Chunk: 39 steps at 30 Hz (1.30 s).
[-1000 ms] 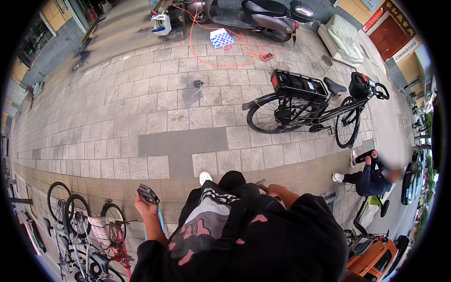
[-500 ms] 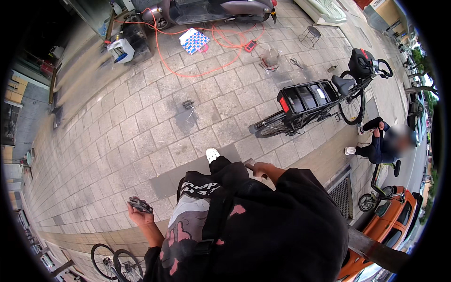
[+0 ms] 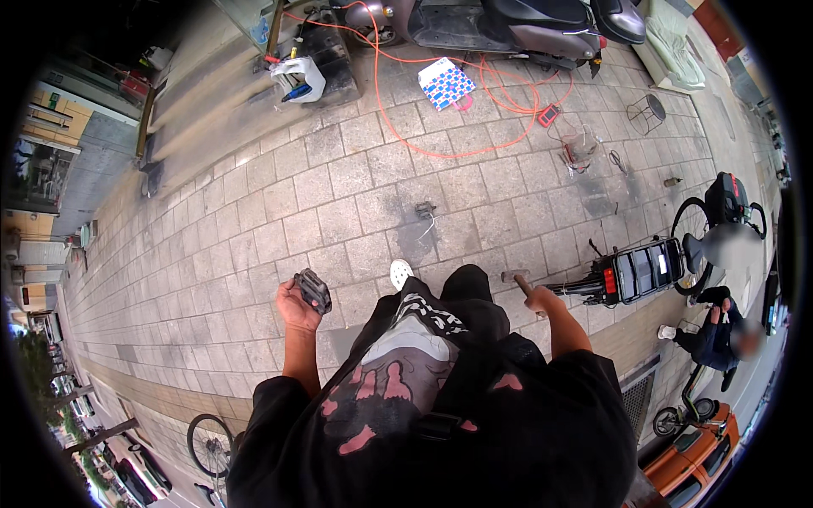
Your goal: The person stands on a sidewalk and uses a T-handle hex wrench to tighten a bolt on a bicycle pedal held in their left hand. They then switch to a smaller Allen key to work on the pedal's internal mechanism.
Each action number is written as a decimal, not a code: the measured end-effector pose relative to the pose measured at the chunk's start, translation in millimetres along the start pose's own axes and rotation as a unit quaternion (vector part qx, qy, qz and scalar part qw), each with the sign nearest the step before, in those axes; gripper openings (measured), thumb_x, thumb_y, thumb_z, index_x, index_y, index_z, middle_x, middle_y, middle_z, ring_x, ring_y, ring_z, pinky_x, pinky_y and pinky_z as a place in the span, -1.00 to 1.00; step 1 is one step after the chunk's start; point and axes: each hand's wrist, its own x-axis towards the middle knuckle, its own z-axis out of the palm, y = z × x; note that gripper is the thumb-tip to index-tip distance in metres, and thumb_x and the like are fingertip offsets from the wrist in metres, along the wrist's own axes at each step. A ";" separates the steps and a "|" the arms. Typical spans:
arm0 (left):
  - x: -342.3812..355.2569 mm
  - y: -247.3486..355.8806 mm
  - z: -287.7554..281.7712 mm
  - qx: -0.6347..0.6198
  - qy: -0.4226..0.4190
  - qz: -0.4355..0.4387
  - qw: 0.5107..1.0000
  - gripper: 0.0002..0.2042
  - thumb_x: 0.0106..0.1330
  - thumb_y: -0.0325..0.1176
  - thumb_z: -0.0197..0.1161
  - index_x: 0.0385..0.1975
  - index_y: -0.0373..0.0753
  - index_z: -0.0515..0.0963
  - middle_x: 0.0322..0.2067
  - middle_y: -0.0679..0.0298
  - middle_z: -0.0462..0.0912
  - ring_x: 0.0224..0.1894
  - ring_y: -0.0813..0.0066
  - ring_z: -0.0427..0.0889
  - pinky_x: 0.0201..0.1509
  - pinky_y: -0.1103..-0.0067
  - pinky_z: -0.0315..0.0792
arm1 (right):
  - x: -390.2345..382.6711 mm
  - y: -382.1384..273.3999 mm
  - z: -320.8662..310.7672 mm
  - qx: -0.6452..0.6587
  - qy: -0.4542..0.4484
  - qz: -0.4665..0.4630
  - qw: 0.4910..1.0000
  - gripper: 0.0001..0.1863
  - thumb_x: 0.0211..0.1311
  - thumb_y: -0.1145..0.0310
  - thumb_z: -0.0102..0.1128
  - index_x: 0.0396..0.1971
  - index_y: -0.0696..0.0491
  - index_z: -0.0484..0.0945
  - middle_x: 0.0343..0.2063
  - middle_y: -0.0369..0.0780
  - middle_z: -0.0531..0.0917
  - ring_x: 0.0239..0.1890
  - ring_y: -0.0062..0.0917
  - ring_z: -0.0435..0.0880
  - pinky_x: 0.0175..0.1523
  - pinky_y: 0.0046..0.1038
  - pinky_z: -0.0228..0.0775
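My left hand point(image 3: 296, 306) is closed around a dark, blocky bicycle pedal point(image 3: 315, 290) and holds it up in front of my left side. In my right hand point(image 3: 544, 300) is a hammer point(image 3: 513, 276), gripped by its wooden handle, with the metal head pointing left over the paving. Beyond my white shoe point(image 3: 400, 273), a small dark part point(image 3: 424, 207) with a white cord or strip lies on a stained paving slab. What exactly this part is cannot be made out.
A black cargo bike point(image 3: 648, 273) stands to the right, with a person point(image 3: 720, 334) crouching nearby. At the far side are a scooter point(image 3: 474, 30), an orange hose or cable point(image 3: 423, 155), a checkered bag point(image 3: 446, 83), a white container point(image 3: 301, 78) and a stool point(image 3: 648, 110).
My view has turned, so the surroundings sit further right. My left hand has raised the pedal and moved forward. The hammer's head now shows beyond my right hand.
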 end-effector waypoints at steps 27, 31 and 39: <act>73.0 -18.4 168.3 0.026 0.175 0.025 0.984 -0.72 0.49 -0.17 0.02 -0.13 -0.20 0.60 -0.27 0.19 0.72 -0.52 0.31 0.56 -0.56 0.53 0.37 | 302.6 -6.0 -216.0 -0.030 0.044 -0.013 0.999 -0.16 0.22 0.41 0.00 0.50 -0.53 0.14 0.09 0.01 0.66 0.15 -0.03 0.65 0.19 -0.04 0.53; 80.6 -22.7 173.5 0.051 0.165 0.041 0.984 -0.75 0.53 -0.15 0.09 -0.22 -0.20 0.56 -0.30 0.19 0.70 -0.57 0.36 0.49 -0.57 0.54 0.35 | 314.3 -8.0 -241.3 -0.033 0.072 -0.024 0.997 -0.18 0.23 0.40 0.00 0.50 -0.54 0.16 0.10 -0.03 0.66 0.15 -0.05 0.65 0.20 -0.07 0.53; 85.5 -24.1 184.1 0.048 0.144 0.022 0.988 -0.64 0.50 -0.07 0.08 -0.19 -0.30 0.58 -0.38 0.15 0.70 -0.64 0.36 0.43 -0.52 0.52 0.39 | 284.0 -18.0 -281.9 -0.007 0.122 -0.012 0.992 -0.48 0.26 0.35 0.03 0.25 -0.04 0.48 0.04 0.04 0.69 0.13 -0.06 0.67 0.19 -0.12 0.55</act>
